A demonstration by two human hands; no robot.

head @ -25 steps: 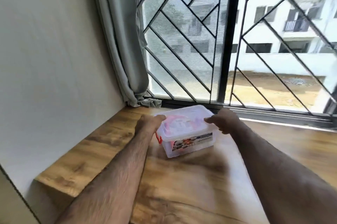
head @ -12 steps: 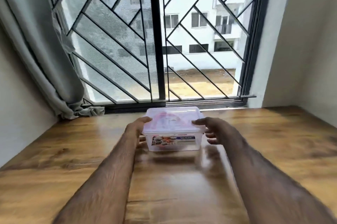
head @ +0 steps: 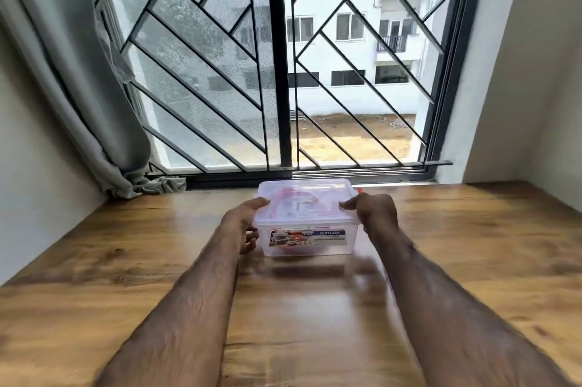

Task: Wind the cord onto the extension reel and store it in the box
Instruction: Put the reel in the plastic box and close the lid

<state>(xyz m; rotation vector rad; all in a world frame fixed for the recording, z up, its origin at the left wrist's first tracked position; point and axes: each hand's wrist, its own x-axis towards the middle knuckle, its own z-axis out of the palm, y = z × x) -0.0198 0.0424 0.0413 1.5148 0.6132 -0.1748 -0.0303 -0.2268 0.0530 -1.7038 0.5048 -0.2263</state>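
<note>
Now that I've swung the lidded box (head: pixel 307 219) square before the window, both hands, left hand (head: pixel 241 226) and right hand (head: pixel 376 213), grip its sides; storing looks nearly finished.

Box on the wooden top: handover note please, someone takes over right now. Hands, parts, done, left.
Left hand: gripping the left end of the clear plastic box, thumb on the lid.
Right hand: gripping the right end, thumb on the lid edge.
Box: on the wooden tabletop near the window; motion blur hides whether it rests or is just lifted.
Done: lid on; something red and pink inside, likely the reel, not clear.
Left: check the red latches, only the right latch shows; let go.
</note>
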